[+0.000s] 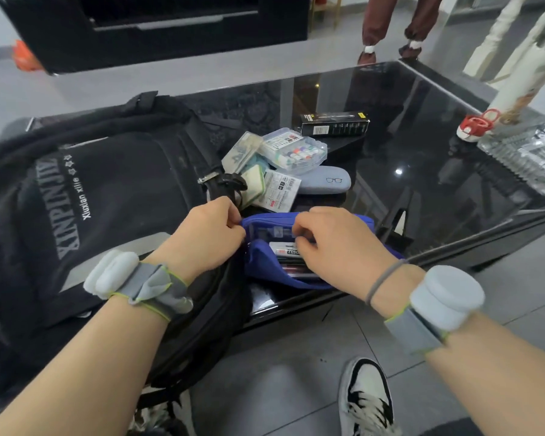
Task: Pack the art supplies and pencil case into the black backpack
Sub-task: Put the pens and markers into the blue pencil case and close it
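Both hands, left (213,229) and right (334,243), pinched the blue pencil case (274,265) at the table edge (296,305), between backpack (101,196) and supply pile (277,165).

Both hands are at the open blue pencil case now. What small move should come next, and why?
Probably zip it shut. The blue pencil case gapes with items showing; the left hand pinches its end and the right hand pinches at its opening. Closed, nothing spills inside the black backpack.
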`<state>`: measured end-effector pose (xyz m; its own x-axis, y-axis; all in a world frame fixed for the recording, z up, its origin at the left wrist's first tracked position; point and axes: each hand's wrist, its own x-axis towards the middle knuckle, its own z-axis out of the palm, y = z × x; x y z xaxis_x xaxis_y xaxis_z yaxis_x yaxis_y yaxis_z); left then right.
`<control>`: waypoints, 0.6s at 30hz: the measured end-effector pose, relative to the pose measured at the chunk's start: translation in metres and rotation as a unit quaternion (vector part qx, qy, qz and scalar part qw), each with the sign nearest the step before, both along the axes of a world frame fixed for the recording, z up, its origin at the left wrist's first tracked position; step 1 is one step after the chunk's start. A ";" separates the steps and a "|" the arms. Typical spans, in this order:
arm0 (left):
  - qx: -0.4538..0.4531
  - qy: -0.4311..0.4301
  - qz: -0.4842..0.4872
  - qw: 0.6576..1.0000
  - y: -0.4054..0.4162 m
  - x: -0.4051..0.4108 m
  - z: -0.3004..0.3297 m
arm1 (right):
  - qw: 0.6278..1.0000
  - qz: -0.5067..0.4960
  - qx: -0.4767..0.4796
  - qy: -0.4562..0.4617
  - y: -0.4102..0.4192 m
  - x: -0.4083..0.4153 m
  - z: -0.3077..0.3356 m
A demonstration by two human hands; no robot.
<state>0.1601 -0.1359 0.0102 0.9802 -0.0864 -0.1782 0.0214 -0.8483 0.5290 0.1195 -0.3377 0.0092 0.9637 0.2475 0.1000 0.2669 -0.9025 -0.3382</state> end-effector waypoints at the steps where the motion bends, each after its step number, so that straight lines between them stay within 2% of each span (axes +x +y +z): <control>1: 0.020 -0.001 -0.008 1.000 0.000 -0.001 0.000 | 1.000 -0.002 0.005 0.001 0.001 -0.001 0.001; 5: 0.076 -0.009 -0.048 0.996 -0.003 -0.003 -0.002 | 0.999 0.008 0.019 0.037 0.008 -0.006 -0.002; 11: 0.086 0.030 -0.093 0.991 -0.011 -0.007 -0.005 | 0.998 0.040 -0.016 0.049 0.019 -0.009 -0.003; 18: 0.054 0.063 -0.080 0.993 -0.017 -0.003 -0.011 | 0.998 0.046 -0.019 0.042 0.020 -0.010 0.001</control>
